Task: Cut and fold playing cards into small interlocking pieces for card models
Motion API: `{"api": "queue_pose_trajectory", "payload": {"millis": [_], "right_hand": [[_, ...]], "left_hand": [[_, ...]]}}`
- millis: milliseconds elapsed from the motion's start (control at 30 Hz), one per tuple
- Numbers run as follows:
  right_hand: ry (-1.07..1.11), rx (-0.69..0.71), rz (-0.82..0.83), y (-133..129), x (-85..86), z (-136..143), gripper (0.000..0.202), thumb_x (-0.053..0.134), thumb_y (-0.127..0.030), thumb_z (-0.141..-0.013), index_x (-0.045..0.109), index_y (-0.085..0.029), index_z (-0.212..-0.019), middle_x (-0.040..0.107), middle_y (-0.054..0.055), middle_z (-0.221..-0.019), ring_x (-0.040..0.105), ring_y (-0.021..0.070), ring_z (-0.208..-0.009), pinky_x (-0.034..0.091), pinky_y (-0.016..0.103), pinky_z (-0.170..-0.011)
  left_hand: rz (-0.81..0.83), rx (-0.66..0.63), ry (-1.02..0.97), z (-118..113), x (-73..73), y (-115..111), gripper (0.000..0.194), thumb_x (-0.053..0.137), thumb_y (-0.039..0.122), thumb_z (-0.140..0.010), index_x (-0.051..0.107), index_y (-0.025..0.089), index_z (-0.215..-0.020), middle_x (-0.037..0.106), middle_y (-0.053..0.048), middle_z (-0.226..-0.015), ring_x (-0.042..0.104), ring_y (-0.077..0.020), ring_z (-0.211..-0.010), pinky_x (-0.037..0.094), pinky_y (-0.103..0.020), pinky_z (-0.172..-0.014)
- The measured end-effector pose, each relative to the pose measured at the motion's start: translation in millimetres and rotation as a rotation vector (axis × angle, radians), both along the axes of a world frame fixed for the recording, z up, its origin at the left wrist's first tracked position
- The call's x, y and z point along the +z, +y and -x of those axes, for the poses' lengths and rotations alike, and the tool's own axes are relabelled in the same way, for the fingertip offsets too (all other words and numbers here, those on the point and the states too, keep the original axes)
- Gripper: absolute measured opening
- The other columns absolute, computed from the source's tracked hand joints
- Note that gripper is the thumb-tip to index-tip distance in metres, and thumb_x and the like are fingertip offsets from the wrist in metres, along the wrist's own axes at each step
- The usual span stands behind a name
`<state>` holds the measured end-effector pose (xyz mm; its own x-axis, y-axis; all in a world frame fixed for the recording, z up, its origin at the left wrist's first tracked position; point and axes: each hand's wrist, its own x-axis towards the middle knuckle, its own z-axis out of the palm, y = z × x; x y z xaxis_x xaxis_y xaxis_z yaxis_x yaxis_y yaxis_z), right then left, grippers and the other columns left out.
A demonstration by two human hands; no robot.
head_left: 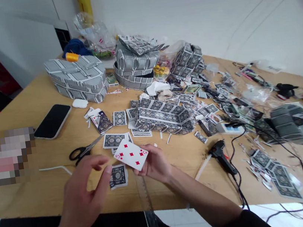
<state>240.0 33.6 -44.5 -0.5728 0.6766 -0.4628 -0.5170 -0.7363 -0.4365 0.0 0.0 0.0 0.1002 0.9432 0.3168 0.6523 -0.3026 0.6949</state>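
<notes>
My right hand (157, 163) grips a playing card (131, 154), its face with red diamonds turned up toward me. To the left of it, my left hand (85, 192) is held with thumb and index finger apart and nothing between them. Just beyond its fingertips lies a small stack of face-down cards (118, 176). Behind the held card are more patterned cards (112, 140), partly covered by it. Black-handled scissors (82, 152) rest beyond my left hand. A box-shaped tray made of folded cards (164, 116) stands farther back. Below my right hand, a clear ruler (146, 204) sticks out over the table edge.
A black glue gun (222, 158) with its cable lies at right. A phone (53, 121) and a white earphone case (80, 103) are at left. Grey card-covered boxes (79, 78) stand at the back. Card scraps (222, 96) litter the table's right side.
</notes>
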Motion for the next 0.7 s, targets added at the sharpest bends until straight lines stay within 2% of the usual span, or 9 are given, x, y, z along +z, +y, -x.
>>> {"api": "queue_pose_trajectory", "payload": {"millis": [33, 100, 167, 267, 367, 433, 533, 600, 700], "right_hand": [[-0.006, 0.002, 0.011, -0.5, -0.8, -0.5, 0.035, 0.060, -0.042, -0.092, 0.067, -0.011, -0.105, 0.080, 0.012, -0.081, 0.074, 0.0213, -0.059, 0.039, 0.023, -0.047], [-0.018, 0.007, 0.019, -1.7, -1.8, -1.0, 0.033, 0.065, -0.043, -0.089, 0.067, -0.012, -0.101, 0.079, 0.009, -0.077, 0.071, 0.0201, -0.053, 0.033, 0.022, -0.042], [-0.029, 0.035, 0.018, -2.7, -2.6, -1.0, 0.035, 0.067, -0.044, -0.089, 0.067, -0.012, -0.103, 0.079, 0.008, -0.077, 0.069, 0.0185, -0.049, 0.030, 0.021, -0.039], [-0.043, 0.101, 0.020, -3.2, -5.3, -1.0, 0.038, 0.069, -0.050, -0.091, 0.068, -0.012, -0.097, 0.078, 0.007, -0.075, 0.066, 0.0164, -0.046, 0.027, 0.020, -0.036], [-0.031, 0.164, 0.017, -3.2, -7.9, -1.2, 0.047, 0.073, -0.057, -0.088, 0.070, -0.011, -0.091, 0.076, 0.007, -0.072, 0.066, 0.0152, -0.045, 0.027, 0.019, -0.034], [-0.029, 0.183, -0.012, -4.1, -7.0, -0.7, 0.054, 0.072, -0.064, -0.088, 0.072, -0.011, -0.094, 0.077, 0.007, -0.073, 0.067, 0.0153, -0.045, 0.028, 0.018, -0.032], [-0.099, 0.101, -0.179, -7.8, -0.7, 1.3, 0.059, 0.069, -0.067, -0.094, 0.072, -0.015, -0.122, 0.076, 0.005, -0.077, 0.069, 0.0155, -0.050, 0.034, 0.018, -0.033], [-0.178, 0.014, -0.375, -11.3, 4.9, 2.7, 0.057, 0.078, -0.056, -0.094, 0.067, -0.022, -0.138, 0.077, 0.002, -0.085, 0.072, 0.0151, -0.061, 0.045, 0.018, -0.042], [-0.252, -0.045, -0.684, -16.1, 10.3, 4.1, 0.061, 0.094, -0.032, -0.082, 0.068, -0.028, -0.137, 0.077, 0.002, -0.104, 0.073, 0.0160, -0.085, 0.059, 0.023, -0.067]], "left_hand": [[-0.008, -0.034, -0.001, -1.7, -3.5, 4.7, 0.028, 0.060, 0.036, -0.103, 0.065, 0.023, -0.127, 0.073, -0.006, -0.125, 0.072, -0.0219, -0.109, 0.059, -0.033, -0.094], [0.000, -0.182, 0.026, -4.4, -10.7, 9.6, 0.048, 0.065, 0.037, -0.102, 0.056, 0.027, -0.148, 0.060, -0.011, -0.153, 0.062, -0.0293, -0.137, 0.057, -0.042, -0.108], [0.017, -0.316, 0.082, -5.5, -16.9, 10.7, 0.060, 0.067, 0.038, -0.102, 0.047, 0.032, -0.158, 0.049, -0.011, -0.165, 0.053, -0.0315, -0.150, 0.053, -0.047, -0.118], [0.009, -0.396, 0.122, -4.9, -23.6, 8.9, 0.056, 0.065, 0.040, -0.105, 0.047, 0.035, -0.158, 0.055, -0.009, -0.160, 0.059, -0.0281, -0.145, 0.054, -0.045, -0.118], [-0.005, -0.382, 0.120, -3.5, -27.6, 5.9, 0.049, 0.066, 0.045, -0.105, 0.054, 0.033, -0.150, 0.065, -0.007, -0.147, 0.068, -0.0259, -0.133, 0.059, -0.041, -0.109], [-0.013, -0.365, 0.117, -2.6, -28.6, 3.8, 0.046, 0.068, 0.046, -0.104, 0.058, 0.032, -0.146, 0.068, -0.007, -0.142, 0.070, -0.0258, -0.128, 0.060, -0.041, -0.106], [-0.029, -0.326, 0.084, -1.0, -28.8, 0.9, 0.041, 0.070, 0.044, -0.102, 0.063, 0.029, -0.139, 0.070, -0.008, -0.136, 0.072, -0.0253, -0.124, 0.061, -0.039, -0.104], [-0.033, -0.282, 0.061, 0.4, -28.7, -0.9, 0.038, 0.073, 0.043, -0.100, 0.066, 0.030, -0.135, 0.070, -0.007, -0.133, 0.073, -0.0241, -0.121, 0.061, -0.037, -0.103], [-0.056, -0.230, 0.011, 2.8, -27.9, -2.9, 0.032, 0.076, 0.041, -0.099, 0.071, 0.031, -0.129, 0.071, -0.005, -0.129, 0.074, -0.0207, -0.116, 0.060, -0.033, -0.101]]}}
